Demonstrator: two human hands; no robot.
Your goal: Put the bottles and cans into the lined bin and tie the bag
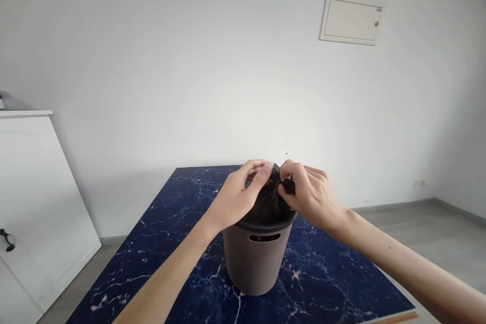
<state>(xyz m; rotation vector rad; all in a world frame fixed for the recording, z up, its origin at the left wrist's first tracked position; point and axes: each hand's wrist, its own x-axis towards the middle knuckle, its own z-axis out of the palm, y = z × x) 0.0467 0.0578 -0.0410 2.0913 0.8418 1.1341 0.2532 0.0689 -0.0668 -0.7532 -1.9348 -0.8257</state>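
A grey-brown trash can point(255, 263) with a dark rim and an oval handle slot stands upright on a blue marble-patterned table point(159, 258). Inside it is a black garbage bag point(266, 205), its top gathered and twisted above the rim. My left hand point(243, 190) pinches the gathered top from the left, thumb and fingers closed on the plastic. From the right, my right hand point(309, 192) grips another part of the bag's neck, with a bit of black plastic showing between its fingers. What lies inside the bag is hidden.
A white cabinet point(45, 187) with a black handle stands at the left. Behind the table rises a white wall point(170, 61) bearing a closed panel box point(352, 19). Grey floor point(429, 233) shows at the right, beyond the table's edge.
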